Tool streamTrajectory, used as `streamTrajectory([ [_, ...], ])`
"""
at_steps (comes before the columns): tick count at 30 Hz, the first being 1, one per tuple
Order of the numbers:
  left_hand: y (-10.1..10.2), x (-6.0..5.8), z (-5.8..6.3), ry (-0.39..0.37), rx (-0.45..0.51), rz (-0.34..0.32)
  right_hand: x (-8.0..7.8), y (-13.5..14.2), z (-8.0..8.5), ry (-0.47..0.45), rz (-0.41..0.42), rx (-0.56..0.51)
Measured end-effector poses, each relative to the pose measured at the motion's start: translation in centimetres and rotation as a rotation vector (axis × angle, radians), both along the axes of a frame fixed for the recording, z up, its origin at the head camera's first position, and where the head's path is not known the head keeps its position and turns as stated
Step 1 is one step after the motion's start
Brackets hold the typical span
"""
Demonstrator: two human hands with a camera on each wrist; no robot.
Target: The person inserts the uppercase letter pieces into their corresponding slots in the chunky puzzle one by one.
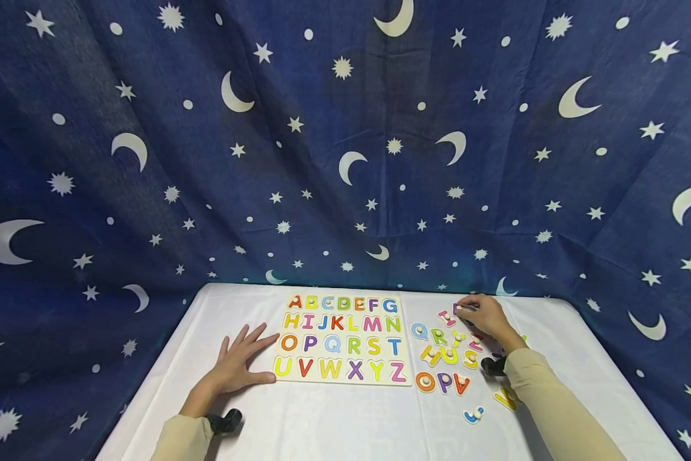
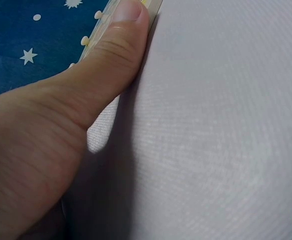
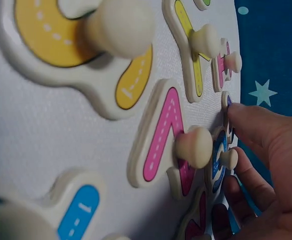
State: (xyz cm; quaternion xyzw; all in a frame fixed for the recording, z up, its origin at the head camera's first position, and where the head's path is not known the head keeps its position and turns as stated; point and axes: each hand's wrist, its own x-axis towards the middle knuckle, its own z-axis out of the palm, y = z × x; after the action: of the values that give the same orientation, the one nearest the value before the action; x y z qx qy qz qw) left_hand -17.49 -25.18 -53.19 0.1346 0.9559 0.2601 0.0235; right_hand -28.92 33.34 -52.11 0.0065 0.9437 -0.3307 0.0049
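My left hand lies with spread, straight fingers at the left edge of a white alphabet board; its thumb rests along that edge. Past the board's right side, my right hand reaches to the far part of the table. Thumb and fingertips pinch a small purple letter piece, mostly hidden by the hand. Close under the fingers stands a blue letter piece with a round knob. A pink letter I lies just left of the right hand.
Several knobbed letters lie right of the board, among them a blue Q, an orange O and a red V. Nearer me are a blue J and a yellow letter. A starry blue cloth hangs behind the white table.
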Motion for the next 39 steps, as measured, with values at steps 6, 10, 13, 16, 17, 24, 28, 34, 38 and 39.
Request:
streamTrajectory([
  [6,0.1,0.09,0.29,-0.003,-0.009,0.001,0.09,0.01,0.12,0.007,-0.023,-0.016],
  [10,0.11,0.11,0.48,-0.002,-0.008,0.0,0.03,0.08,0.14,0.003,-0.035,-0.039],
  [13,0.06,0.08,0.44,0.001,-0.007,0.0,0.0,0.08,0.09,0.0,-0.049,-0.058],
  [16,0.07,0.12,0.37,0.001,-0.002,0.004,0.01,0.13,-0.04,0.003,-0.055,-0.063],
  [17,0.06,0.14,0.35,0.001,-0.004,0.003,0.01,0.15,-0.07,0.001,-0.059,-0.066],
  [24,0.05,0.16,0.33,0.001,-0.007,0.001,0.09,0.23,-0.25,0.014,-0.055,-0.067],
  [28,0.12,0.21,0.37,0.002,-0.004,0.001,0.1,0.24,-0.25,0.015,-0.054,-0.065],
  [34,0.1,0.22,0.23,-0.002,-0.003,0.003,0.15,0.06,-0.31,0.014,-0.065,-0.063],
  [38,-0.05,0.18,0.12,0.001,-0.003,0.001,0.18,-0.4,-0.3,0.049,-0.068,-0.047],
  [39,-0.08,0.18,0.14,0.0,0.0,0.002,0.2,-0.59,-0.2,0.065,-0.066,-0.043],
])
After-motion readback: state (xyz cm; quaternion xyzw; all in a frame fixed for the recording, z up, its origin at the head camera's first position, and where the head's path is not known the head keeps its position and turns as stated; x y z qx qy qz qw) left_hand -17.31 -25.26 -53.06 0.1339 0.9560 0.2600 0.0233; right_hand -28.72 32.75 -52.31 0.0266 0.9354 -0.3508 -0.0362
